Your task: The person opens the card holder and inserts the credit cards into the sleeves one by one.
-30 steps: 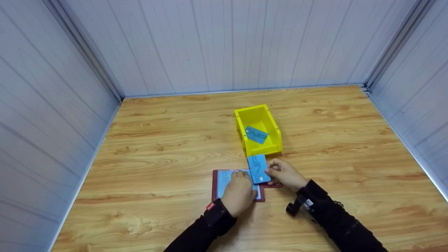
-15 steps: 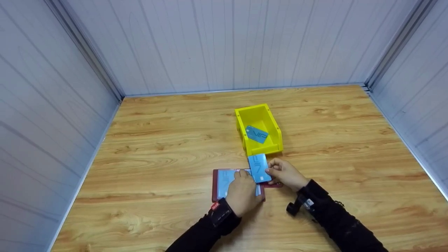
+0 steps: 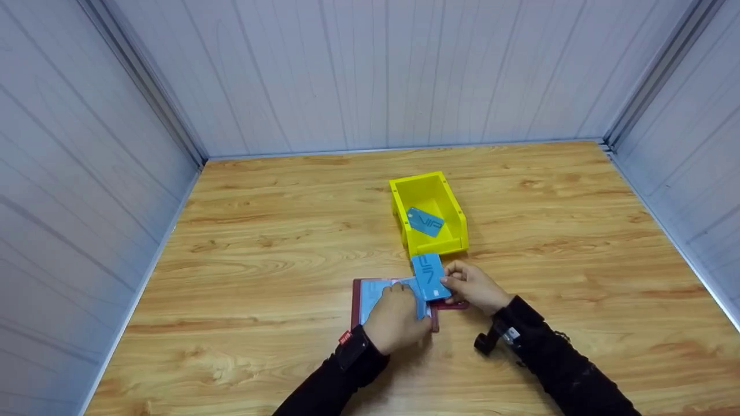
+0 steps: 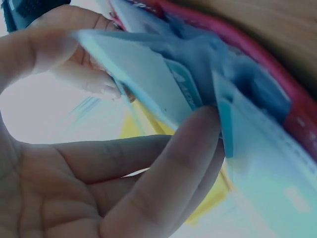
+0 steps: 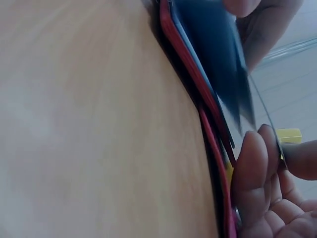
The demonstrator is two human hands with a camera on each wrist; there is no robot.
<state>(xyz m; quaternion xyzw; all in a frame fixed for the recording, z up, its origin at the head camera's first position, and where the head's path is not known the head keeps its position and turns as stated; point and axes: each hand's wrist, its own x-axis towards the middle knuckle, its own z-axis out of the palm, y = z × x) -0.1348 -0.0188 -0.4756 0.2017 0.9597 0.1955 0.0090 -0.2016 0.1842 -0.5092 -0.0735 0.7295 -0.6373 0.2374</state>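
In the head view, a dark-red card holder with pale clear pockets (image 3: 356, 306) lies on the wood-grain desk (image 3: 260, 260), about midway between its left and right edges. The left hand (image 3: 396, 318) rests over it, fingertips on its far side, thumb towards its right side. The right hand (image 3: 474, 289) pinches a rectangular light-blue plastic card marked VIP (image 3: 430, 277), which slants over the holder's far right corner. Farther on, towards the desk's far edge, stands a yellow plastic bin (image 3: 448, 247) with a second blue VIP card (image 3: 425, 222) lying tilted inside.

The left wrist view shows the thumb at one end of a pale pocket (image 4: 133, 74) and the bent fingers, pressed together, at the other, gripping it. A blue card with white lettering (image 4: 183, 82) shows at the pocket's mouth.

In the right wrist view, the pinched card appears as a thin edge between thumb and fingertips. Blurred pocket leaves (image 5: 213, 59) rise beside it; whether the card touches them I cannot tell.
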